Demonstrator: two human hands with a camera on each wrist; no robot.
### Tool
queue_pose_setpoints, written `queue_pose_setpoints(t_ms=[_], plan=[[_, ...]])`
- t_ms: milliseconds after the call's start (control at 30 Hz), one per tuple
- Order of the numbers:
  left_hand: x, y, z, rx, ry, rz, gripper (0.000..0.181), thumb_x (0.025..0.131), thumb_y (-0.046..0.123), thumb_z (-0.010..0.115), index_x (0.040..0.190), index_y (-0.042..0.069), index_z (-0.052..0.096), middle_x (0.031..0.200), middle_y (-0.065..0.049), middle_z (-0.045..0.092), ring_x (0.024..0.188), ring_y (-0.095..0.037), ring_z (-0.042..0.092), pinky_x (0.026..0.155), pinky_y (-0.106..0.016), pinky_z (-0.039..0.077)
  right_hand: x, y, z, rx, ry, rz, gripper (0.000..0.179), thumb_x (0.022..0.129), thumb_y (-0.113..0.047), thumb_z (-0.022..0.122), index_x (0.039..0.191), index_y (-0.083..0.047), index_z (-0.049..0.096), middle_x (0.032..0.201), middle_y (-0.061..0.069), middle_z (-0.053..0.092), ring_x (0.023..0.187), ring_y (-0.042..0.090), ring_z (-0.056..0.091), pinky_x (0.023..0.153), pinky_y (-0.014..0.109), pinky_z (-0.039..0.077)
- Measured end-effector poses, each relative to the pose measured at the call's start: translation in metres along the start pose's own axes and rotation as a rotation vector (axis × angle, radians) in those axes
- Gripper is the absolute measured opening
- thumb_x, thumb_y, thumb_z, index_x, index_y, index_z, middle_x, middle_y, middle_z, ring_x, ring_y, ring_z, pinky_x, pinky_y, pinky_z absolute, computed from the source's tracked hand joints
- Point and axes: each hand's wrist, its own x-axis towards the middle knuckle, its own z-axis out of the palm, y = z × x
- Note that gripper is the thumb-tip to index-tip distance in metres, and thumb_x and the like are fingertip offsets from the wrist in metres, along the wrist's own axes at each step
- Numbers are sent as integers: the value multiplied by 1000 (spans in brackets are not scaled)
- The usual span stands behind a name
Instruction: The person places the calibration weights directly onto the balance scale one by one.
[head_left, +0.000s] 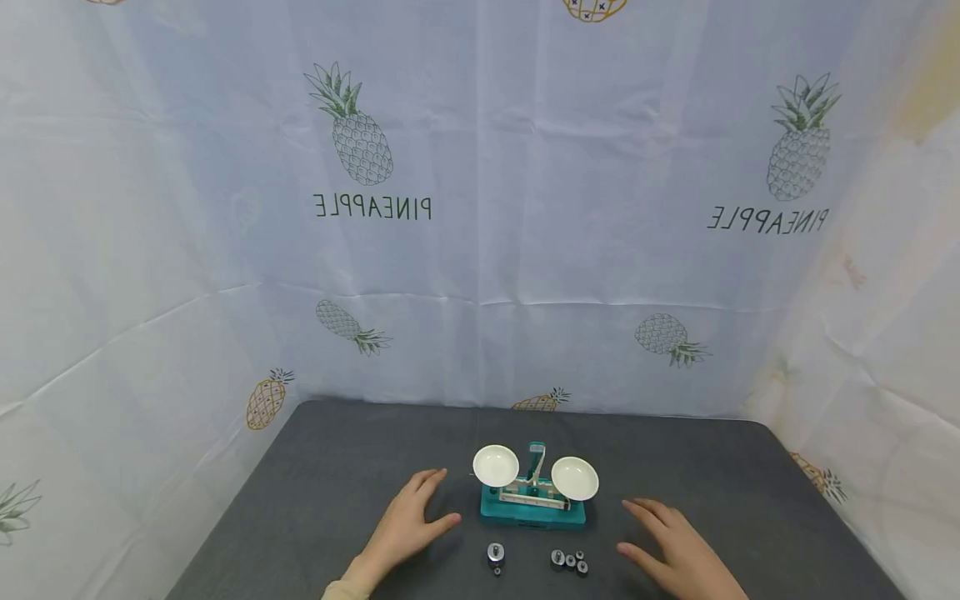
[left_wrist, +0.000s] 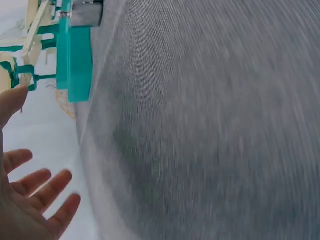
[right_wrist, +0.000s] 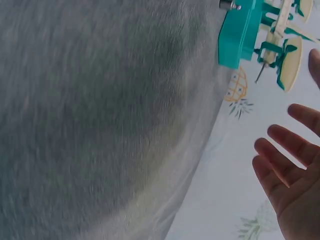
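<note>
A teal balance scale (head_left: 533,515) with two white pans stands on the dark table, its left pan (head_left: 496,465) higher than the right pan (head_left: 575,478). My left hand (head_left: 405,521) is to the left of the scale, fingers spread and nothing held. On the other side, my right hand (head_left: 675,546) is held with thumb and fingers apart, also holding nothing. Between the hands, in front of the scale, a metal weight (head_left: 496,553) has a tiny one (head_left: 497,572) beside it. Further right sits a cluster of several metal weights (head_left: 570,561). Both wrist views show the scale's teal base (left_wrist: 80,65) beyond the hand.
The dark grey tabletop (head_left: 337,467) extends to both sides of the scale. A pale curtain (head_left: 480,208) printed with pineapples hangs behind the table and along both sides.
</note>
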Motion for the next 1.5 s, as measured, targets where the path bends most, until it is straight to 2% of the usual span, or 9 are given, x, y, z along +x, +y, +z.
queue_pose_setpoints(t_ms=[167,367,467,633,867,1067,1167,1300,1500], plan=[[3,5,10,-232,-56,-53,67,80,40,69,132,2,49,125,-18,53,80,-12,57,62,-21,46,1,-6,7,35,-41,-11,58,82,-53,61,123,-13,59,113,2,59,100,24,59,78,42,53],[6,8,24,-457,-81,-82,63,82,26,69,133,-3,46,122,-26,52,71,1,56,58,-17,46,3,-10,14,152,-132,-72,51,85,-46,61,120,-9,60,104,1,58,85,16,60,64,26,52],[8,10,31,-546,-93,-99,61,83,23,68,133,-4,44,124,-29,50,70,-1,58,58,-17,48,4,-10,19,204,-156,-99,47,85,-43,62,117,-9,61,101,0,58,80,9,60,62,22,51],[12,16,40,-673,-125,-144,60,85,16,65,134,-9,40,129,-34,44,73,-15,64,58,-22,52,5,-10,27,287,-165,-163,39,86,-37,63,112,-7,62,95,0,59,76,-3,53,59,20,48],[19,21,48,-724,-136,-212,59,84,11,62,133,-11,39,119,-30,47,75,-20,65,60,-27,55,8,-10,36,398,-217,-201,32,86,-30,64,105,-5,64,84,-8,56,70,-8,43,55,18,43],[23,23,53,-758,-131,-232,57,82,10,62,131,-10,41,106,-23,53,67,-16,64,57,-29,55,11,-8,43,482,-312,-147,26,85,-26,66,101,-6,64,85,-5,59,70,-6,48,57,19,45],[25,24,54,-784,-132,-252,57,82,10,62,131,-9,40,93,-19,60,62,-13,63,56,-29,56,12,-7,45,523,-355,-106,22,85,-25,66,99,-8,65,86,-5,60,70,-6,49,57,19,46],[26,23,58,-818,-137,-271,58,82,8,62,132,-9,39,73,-15,64,57,-11,61,55,-30,56,13,-7,49,532,-361,-95,18,84,-24,66,95,-10,65,85,-5,61,69,-5,50,57,18,46],[27,20,64,-852,-155,-274,57,83,7,61,132,-10,39,73,-15,64,57,-10,61,54,-30,56,15,-7,50,542,-373,-101,19,84,-21,66,96,-7,65,83,-4,61,67,-4,50,55,20,45]])
